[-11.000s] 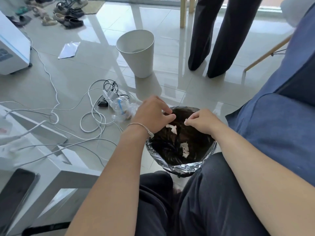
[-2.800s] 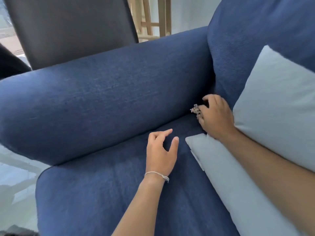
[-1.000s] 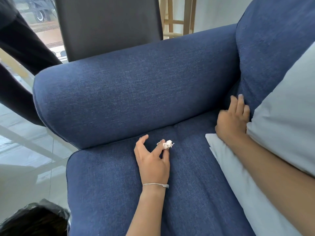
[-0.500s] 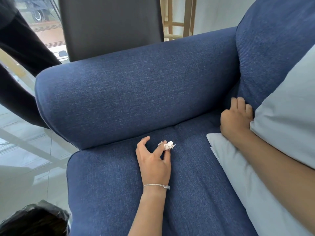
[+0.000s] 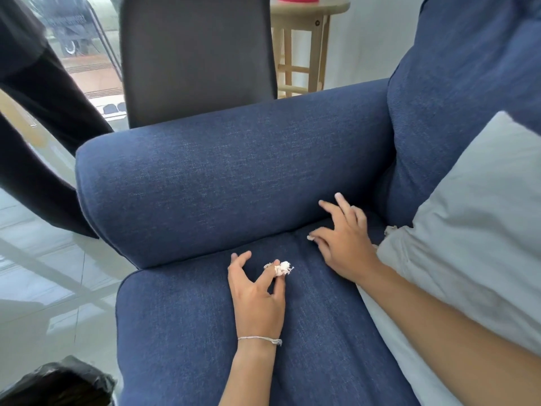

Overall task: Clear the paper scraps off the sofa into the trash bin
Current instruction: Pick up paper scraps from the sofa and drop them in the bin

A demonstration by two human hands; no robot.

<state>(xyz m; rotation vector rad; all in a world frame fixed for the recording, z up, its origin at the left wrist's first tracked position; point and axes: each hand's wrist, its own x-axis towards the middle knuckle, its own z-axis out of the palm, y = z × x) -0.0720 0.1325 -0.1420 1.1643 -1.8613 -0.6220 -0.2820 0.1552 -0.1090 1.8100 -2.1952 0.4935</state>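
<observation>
The person leans over the blue sofa [image 5: 205, 332], both bare hands down on the seat cushion beside the fat armrest [image 5: 234, 177]. The left hand [image 5: 257, 300], a thin string bracelet [image 5: 260, 339] at its wrist, rests on the cushion with the thumb spread out to the side and a crumpled white paper scrap [image 5: 281, 268] nipped between its fingertips, the scrap sitting just above the fabric. The right hand [image 5: 345, 244] lies further back, where seat and armrest meet, fingers splayed and fairly straight, the tips touching the fabric; something small and pale shows at its thumb tip, too small to say whether it is paper or a nail, and I see nothing clasped in that hand. A pale grey pillow [image 5: 468, 244] leans against the backrest right beside the right forearm. Down at the lower left corner, on the shiny tiled floor [image 5: 38, 273], is the rim of the trash bin [image 5: 58, 382] with its black liner, well apart from both hands. Behind the armrest stand a dark chair back [image 5: 196, 57] and a wooden stool [image 5: 304, 45], and a dark trouser leg [image 5: 38, 118] crosses the left edge
</observation>
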